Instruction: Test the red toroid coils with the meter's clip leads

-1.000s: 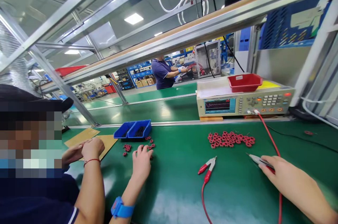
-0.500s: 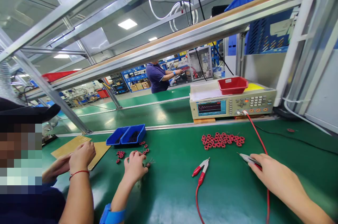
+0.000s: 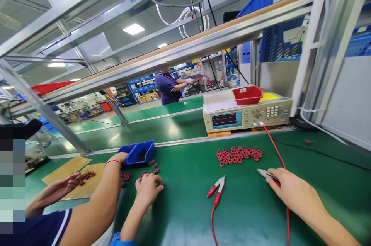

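Observation:
My left hand (image 3: 148, 190), with a blue band at the wrist, is low over the bench. Its fingers are closed around a small red ring coil (image 3: 160, 182), partly hidden by the fingertips. Loose red ring coils (image 3: 153, 165) lie just beyond it. My right hand (image 3: 292, 190) grips a red-handled alligator clip (image 3: 264, 173), its metal jaws pointing left. A second alligator clip (image 3: 217, 187) on a red lead rests on the bench between my hands. Beyond it lies a cluster of red ring coils (image 3: 237, 156).
A bench meter (image 3: 246, 116) with a lit screen stands behind, carrying a red tray (image 3: 247, 95). A co-worker's arm (image 3: 101, 195) at left reaches to a blue bin (image 3: 150, 151); their other hand (image 3: 65, 186) holds coils above brown sheets. A metal shelf beam (image 3: 174, 55) crosses overhead.
My left hand's fingers have closed in on the coil. My right hand keeps hold of its clip. The co-worker's near hand has moved into the blue bin. The whole view has shifted slightly.

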{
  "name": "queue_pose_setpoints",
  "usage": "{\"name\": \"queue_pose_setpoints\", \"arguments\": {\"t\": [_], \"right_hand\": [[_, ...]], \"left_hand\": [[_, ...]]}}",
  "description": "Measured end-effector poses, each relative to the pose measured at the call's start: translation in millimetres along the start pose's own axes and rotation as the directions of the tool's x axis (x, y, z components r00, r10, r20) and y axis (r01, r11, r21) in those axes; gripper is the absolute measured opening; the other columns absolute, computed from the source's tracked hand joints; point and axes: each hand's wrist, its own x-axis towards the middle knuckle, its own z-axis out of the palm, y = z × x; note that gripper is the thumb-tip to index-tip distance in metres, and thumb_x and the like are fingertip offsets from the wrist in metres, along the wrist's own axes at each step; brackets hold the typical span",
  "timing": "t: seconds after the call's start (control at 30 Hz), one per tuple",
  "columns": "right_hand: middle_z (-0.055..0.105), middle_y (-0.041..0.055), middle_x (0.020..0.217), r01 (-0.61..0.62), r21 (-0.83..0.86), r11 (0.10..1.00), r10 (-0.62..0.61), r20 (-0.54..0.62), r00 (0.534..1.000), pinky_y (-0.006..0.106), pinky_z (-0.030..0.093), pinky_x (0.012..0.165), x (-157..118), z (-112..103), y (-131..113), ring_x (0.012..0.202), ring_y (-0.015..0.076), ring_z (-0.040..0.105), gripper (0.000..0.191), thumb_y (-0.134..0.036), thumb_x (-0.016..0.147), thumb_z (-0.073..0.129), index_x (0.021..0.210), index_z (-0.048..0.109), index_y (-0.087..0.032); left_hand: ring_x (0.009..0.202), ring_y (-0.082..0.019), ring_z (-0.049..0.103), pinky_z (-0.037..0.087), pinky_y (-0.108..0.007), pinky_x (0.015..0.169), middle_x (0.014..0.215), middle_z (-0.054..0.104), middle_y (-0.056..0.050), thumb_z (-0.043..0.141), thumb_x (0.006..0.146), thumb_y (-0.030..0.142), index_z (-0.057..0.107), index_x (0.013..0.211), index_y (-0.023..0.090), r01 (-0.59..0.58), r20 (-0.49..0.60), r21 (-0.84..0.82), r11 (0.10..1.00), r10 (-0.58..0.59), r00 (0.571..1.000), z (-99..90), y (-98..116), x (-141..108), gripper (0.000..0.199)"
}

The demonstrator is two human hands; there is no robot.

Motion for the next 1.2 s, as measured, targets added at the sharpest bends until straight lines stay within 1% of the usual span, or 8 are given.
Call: {"name": "queue_pose_setpoints", "arguments": {"t": [0.43, 0.53, 0.6, 0.7, 0.8, 1.0, 1.1, 1.2], "right_hand": [[0.062, 0.0044, 0.088, -0.05, -0.019, 0.999, 0.051, 0.01, 0.999, 0.027, 0.039, 0.057, -3, -24, -15, 0.078, 0.0212, 0.062, 0.019, -0.025, 0.086, 0.044, 0.088, 0.063, -0.021], [0.062, 0.0051, 0.086, -0.102, -0.04, 0.994, 0.101, -0.02, 0.995, 0.026, 0.038, 0.056, -2, -26, -11, 0.077, 0.0204, 0.063, 0.019, -0.024, 0.087, 0.044, 0.083, 0.062, -0.019], [0.062, 0.0064, 0.086, -0.142, -0.057, 0.988, 0.14, -0.039, 0.989, 0.025, 0.037, 0.055, 0, -27, -9, 0.075, 0.0206, 0.063, 0.02, -0.023, 0.087, 0.043, 0.081, 0.061, -0.018], [0.062, 0.0084, 0.087, -0.173, -0.084, 0.981, 0.168, -0.064, 0.984, 0.026, 0.037, 0.055, 5, -27, -8, 0.076, 0.0211, 0.063, 0.021, -0.022, 0.088, 0.042, 0.082, 0.061, -0.016], [0.062, 0.0088, 0.089, -0.15, -0.109, 0.983, 0.142, -0.076, 0.987, 0.025, 0.039, 0.058, 15, -26, -8, 0.081, 0.0207, 0.062, 0.02, -0.02, 0.088, 0.042, 0.085, 0.062, -0.015], [0.063, 0.0077, 0.09, -0.038, -0.121, 0.992, 0.032, -0.054, 0.998, 0.027, 0.04, 0.063, 29, -25, -9, 0.083, 0.0209, 0.061, 0.013, -0.019, 0.084, 0.051, 0.088, 0.063, -0.015], [0.063, 0.007, 0.089, 0.041, -0.1, 0.994, -0.045, -0.035, 0.998, 0.028, 0.041, 0.066, 22, -25, -19, 0.083, 0.0214, 0.061, 0.012, -0.018, 0.083, 0.052, 0.088, 0.063, -0.016], [0.063, 0.005, 0.088, 0.132, -0.057, 0.99, -0.132, -0.008, 0.991, 0.027, 0.041, 0.068, 12, -23, -32, 0.085, 0.0201, 0.06, 0.012, -0.018, 0.082, 0.052, 0.087, 0.063, -0.018]], "left_hand": [[0.106, -0.031, 0.05, 0.042, -0.042, 0.084, 0.112, 0.055, -0.013, 0.051, 0.078, 0.036, 0.06, 0.106, 0.019, 0.17, -0.303, -0.086, 0.982, -0.188, 0.934, 26.8, -19, 4, 0.034], [0.102, -0.029, 0.054, 0.044, -0.037, 0.085, 0.108, 0.055, -0.013, 0.052, 0.074, 0.044, 0.055, 0.109, 0.014, -0.146, -0.368, -0.275, 0.95, 0.036, 0.929, 28.0, 15, -5, 0.046], [0.101, -0.026, 0.056, 0.046, -0.034, 0.085, 0.109, 0.056, -0.012, 0.05, 0.076, 0.05, 0.053, 0.112, 0.014, -0.324, -0.3, -0.425, 0.845, 0.207, 0.931, 26.7, 53, -16, 0.051], [0.095, -0.023, 0.059, 0.048, -0.032, 0.08, 0.112, 0.057, -0.01, 0.044, 0.081, 0.054, 0.05, 0.117, 0.015, -0.369, -0.129, -0.512, 0.776, 0.355, 0.926, 20.2, 114, -32, 0.053], [0.089, -0.025, 0.059, 0.045, -0.035, 0.077, 0.096, 0.061, -0.009, 0.044, 0.081, 0.055, 0.057, 0.099, 0.016, -0.434, -0.027, -0.407, 0.804, 0.464, 0.886, 12.6, 159, -40, 0.045], [0.073, -0.021, 0.057, 0.04, -0.031, 0.066, 0.078, 0.057, -0.005, 0.042, 0.086, 0.036, 0.051, 0.078, 0.019, -0.5, -0.053, -0.307, 0.81, 0.51, 0.858, 19.6, 175, -34, 0.02], [0.061, -0.017, 0.051, 0.036, -0.027, 0.059, 0.064, 0.049, 0.001, 0.048, 0.084, 0.042, 0.047, 0.068, 0.02, -0.424, -0.073, -0.582, 0.693, 0.475, 0.877, 26.5, 165, -28, 0.027], [0.055, -0.013, 0.048, 0.039, -0.025, 0.055, 0.059, 0.048, 0.002, 0.052, 0.08, 0.051, 0.049, 0.068, 0.018, -0.053, 0.086, -0.949, 0.311, 0.417, 0.905, 25.4, 158, -24, 0.035]]}}
